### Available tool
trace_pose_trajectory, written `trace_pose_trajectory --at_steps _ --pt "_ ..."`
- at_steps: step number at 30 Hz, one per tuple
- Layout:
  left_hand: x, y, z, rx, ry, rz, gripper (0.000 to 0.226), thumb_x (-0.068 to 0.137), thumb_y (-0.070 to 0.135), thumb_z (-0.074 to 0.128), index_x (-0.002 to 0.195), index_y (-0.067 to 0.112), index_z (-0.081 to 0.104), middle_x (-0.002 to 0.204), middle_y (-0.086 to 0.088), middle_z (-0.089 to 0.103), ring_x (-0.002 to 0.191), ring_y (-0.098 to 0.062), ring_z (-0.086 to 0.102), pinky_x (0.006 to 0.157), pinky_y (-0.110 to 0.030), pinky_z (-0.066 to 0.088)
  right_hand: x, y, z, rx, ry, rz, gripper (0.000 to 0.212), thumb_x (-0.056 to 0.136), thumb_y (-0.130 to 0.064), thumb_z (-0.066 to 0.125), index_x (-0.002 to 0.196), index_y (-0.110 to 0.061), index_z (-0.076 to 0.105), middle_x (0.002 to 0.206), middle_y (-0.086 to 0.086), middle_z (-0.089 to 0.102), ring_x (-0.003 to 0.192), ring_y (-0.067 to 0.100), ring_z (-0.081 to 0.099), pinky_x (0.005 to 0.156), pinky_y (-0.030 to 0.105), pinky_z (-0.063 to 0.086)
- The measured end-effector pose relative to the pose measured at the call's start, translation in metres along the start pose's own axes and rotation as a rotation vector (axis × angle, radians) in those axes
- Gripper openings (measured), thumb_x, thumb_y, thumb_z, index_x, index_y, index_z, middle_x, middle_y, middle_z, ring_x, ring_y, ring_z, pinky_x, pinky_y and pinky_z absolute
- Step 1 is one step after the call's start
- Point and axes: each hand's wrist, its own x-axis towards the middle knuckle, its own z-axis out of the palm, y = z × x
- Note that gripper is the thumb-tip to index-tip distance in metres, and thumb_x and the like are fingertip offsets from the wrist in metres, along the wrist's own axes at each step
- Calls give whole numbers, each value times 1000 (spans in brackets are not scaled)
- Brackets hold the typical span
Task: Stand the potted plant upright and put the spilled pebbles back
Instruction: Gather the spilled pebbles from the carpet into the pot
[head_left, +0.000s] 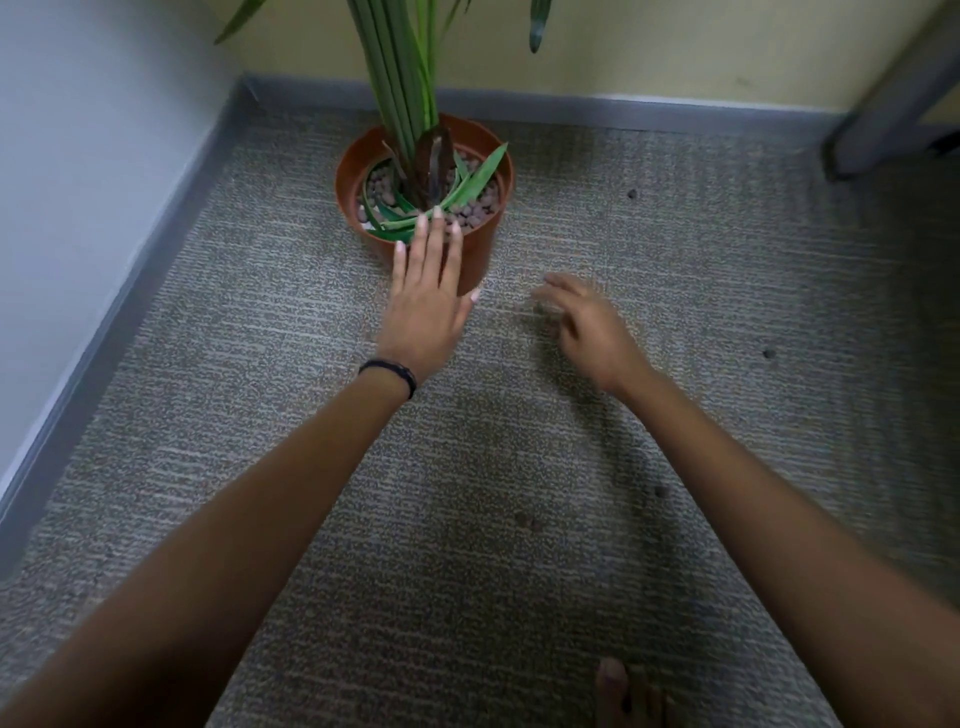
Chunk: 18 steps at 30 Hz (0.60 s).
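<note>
A brown plastic pot (480, 254) stands upright on the carpet near the room's corner. Green stalks (400, 78) rise from it, and brownish pebbles (475, 210) fill its top. My left hand (428, 291) lies flat with fingers spread over the pot's near rim and front wall, holding nothing. My right hand (587, 325) hovers low over the carpet just right of the pot. It is blurred, its fingers curled down, and I cannot tell whether it holds anything. Loose pebbles lie on the carpet: one at the far right (632, 194), one to the right (769, 354), others nearer me (660, 491).
Grey carpet (260, 364) covers the floor. A white wall with grey skirting (130, 260) runs along the left; a yellow wall closes the back. A grey furniture leg (883, 124) stands at the back right. A bare toe (613, 680) shows at the bottom edge.
</note>
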Motion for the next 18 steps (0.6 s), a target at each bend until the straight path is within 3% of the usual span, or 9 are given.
trace_pose_trajectory --at_steps 2,4,7,9,13,15,18 --pt "-17 12 12 53 -5 182 66 98 35 34 148 11 -2 157 -18 0 145 -32 2 116 -47 6 -30 23 6 -30 -72 32 52 86 12 41 133 -11 51 147 14 40 136 28 36 116 37 27" --pt "-44 22 30 129 -89 482 67 96 32 40 148 14 1 157 -16 6 144 -32 10 115 -51 11 -62 43 9 -34 -119 45 47 88 9 42 131 -10 52 143 16 44 133 30 41 113 36 29" --pt "-95 33 57 125 -159 840 65 93 34 50 147 18 18 155 -10 23 142 -29 22 111 -55 22 -116 70 15 -58 -178 94 39 94 -1 44 131 -11 53 143 15 44 133 31 41 114 38 30" --pt "-128 36 71 72 -185 1006 60 93 34 46 147 21 23 154 -4 28 141 -26 25 110 -53 29 -153 83 20 -99 -197 123 38 95 -6 47 133 -11 52 146 15 41 135 31 40 114 37 29" --pt "-155 35 87 40 -291 1189 57 96 18 28 149 25 8 158 1 13 144 -25 12 114 -52 22 -203 95 30 -222 -173 49 49 82 6 63 128 -7 57 140 23 47 127 41 48 106 54 35" --pt "-151 34 84 12 -324 1218 60 95 13 39 148 25 14 157 1 17 144 -25 18 114 -49 23 -212 95 34 -303 -161 26 64 69 14 71 127 -6 57 137 22 51 123 41 52 102 57 39" --pt "-140 34 73 -58 -298 1230 62 89 10 58 144 19 32 153 1 31 139 -21 32 112 -39 33 -219 92 36 -411 -128 37 76 57 19 76 126 -7 58 133 20 56 120 40 55 101 58 33"
